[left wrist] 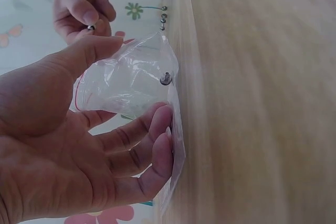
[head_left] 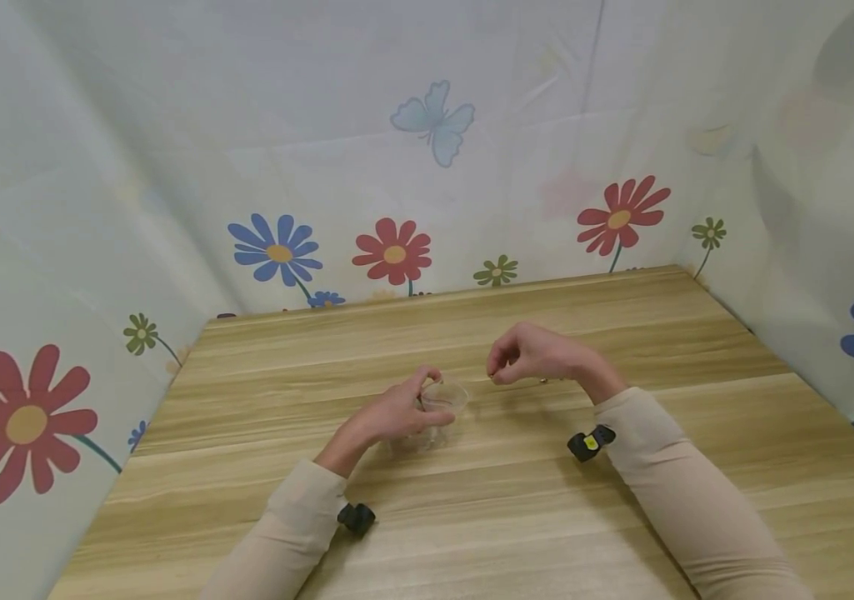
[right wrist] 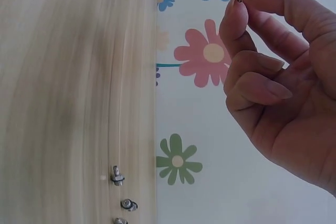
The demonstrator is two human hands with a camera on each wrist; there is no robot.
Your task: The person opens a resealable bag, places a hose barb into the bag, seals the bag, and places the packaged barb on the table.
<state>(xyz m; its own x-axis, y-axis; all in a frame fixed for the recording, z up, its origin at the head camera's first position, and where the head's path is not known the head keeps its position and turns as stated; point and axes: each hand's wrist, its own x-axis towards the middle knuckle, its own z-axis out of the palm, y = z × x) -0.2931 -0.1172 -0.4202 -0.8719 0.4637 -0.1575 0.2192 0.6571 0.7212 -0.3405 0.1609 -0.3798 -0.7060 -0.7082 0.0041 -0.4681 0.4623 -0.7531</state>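
Observation:
My left hand [head_left: 399,411] holds a clear zip-lock plastic bag [left wrist: 128,74] low over the table, its thumb and fingers curled around it. A red line runs along the bag's mouth, which gapes towards the right hand in the head view. One small metal bolt [left wrist: 166,78] shows through the bag's lower part. To the right and apart from the bag, my right hand [head_left: 541,353] pinches a tiny metal piece [left wrist: 91,27] between thumb and forefinger; the fingertips mostly cover it. Several small metal bolts, one of them a bolt with a nut or collar [right wrist: 117,177], lie on the table near the right hand.
The wood-grain table [head_left: 516,533] reaches back to a white flower-printed cloth [head_left: 322,150], which also hangs at both sides. A small black camera [head_left: 357,519] sits at the left cuff and another black camera [head_left: 588,443] at the right cuff.

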